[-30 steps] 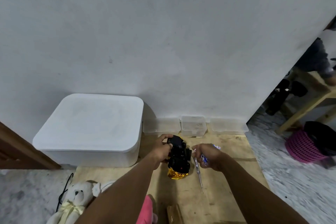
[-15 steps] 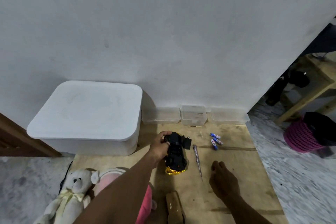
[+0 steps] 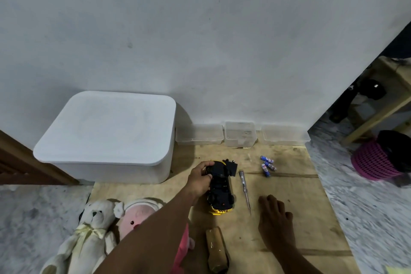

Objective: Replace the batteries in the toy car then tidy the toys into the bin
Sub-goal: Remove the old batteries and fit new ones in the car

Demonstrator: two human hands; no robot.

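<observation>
Under the left hand: the toy car (image 3: 220,187) lies belly-up on the wooden board (image 3: 289,196), black underside showing and yellow body beneath. The left hand (image 3: 201,177) grips its far end, fingers curled over it.
Beyond the left fingertips: a black flap (image 3: 231,168) stands open at the car's far end, probably the battery cover. Whether any cells sit inside cannot be told.
Between the two hands: the screwdriver (image 3: 244,191) lies on the board just beside the car, tip toward the person.
Right hand: the right hand (image 3: 274,216) rests flat on the board with fingers relaxed, holding nothing, near the screwdriver's tip.
Ahead of the right hand: the blue batteries (image 3: 268,165) lie loose in a small cluster, well apart from the palm.
Left of the left hand: the white bin (image 3: 106,131) sits against the wall with its lid on.
Beside the left forearm: a teddy bear (image 3: 93,229) and a pink doll (image 3: 138,216) lie at the board's edge.
Step in hand: likely the battery swap, with the tidying not yet begun.
Risk, rolling: the batteries are round and unrestrained, so a careless reach could scatter them off the board.
Risk, mix-up: nothing marks spent cells from fresh ones, so the wrong ones may go in.
Risk, flap: tilting or squeezing the car could strain the open cover.
Risk, tip: the sharp end points at the resting hand.
Risk, bin: the lid must come off before any toy goes in.
</observation>
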